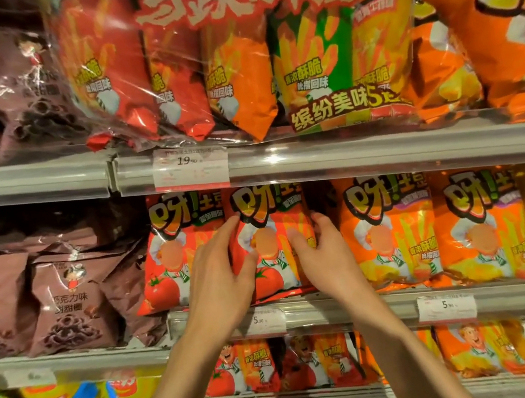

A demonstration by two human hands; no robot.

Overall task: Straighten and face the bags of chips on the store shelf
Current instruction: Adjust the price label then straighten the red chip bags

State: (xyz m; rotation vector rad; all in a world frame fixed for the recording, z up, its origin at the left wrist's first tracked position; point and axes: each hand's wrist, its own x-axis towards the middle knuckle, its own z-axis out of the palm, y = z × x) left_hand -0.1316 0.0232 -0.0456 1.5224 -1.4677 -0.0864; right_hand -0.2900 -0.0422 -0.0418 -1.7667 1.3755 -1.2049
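On the middle shelf (358,301), a red tomato chip bag (272,242) stands upright at centre. The person's left hand (221,275), at nine o'clock, holds its edge with fingers fairly straight. The right hand (326,254), at three o'clock, curls round the opposite edge. The bag looks light, puffy, crinkly and slippery; gripping both side seams should suit it.

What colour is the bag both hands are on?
Red bag, tomato printed at the bottom, between left hand and right hand; head view.
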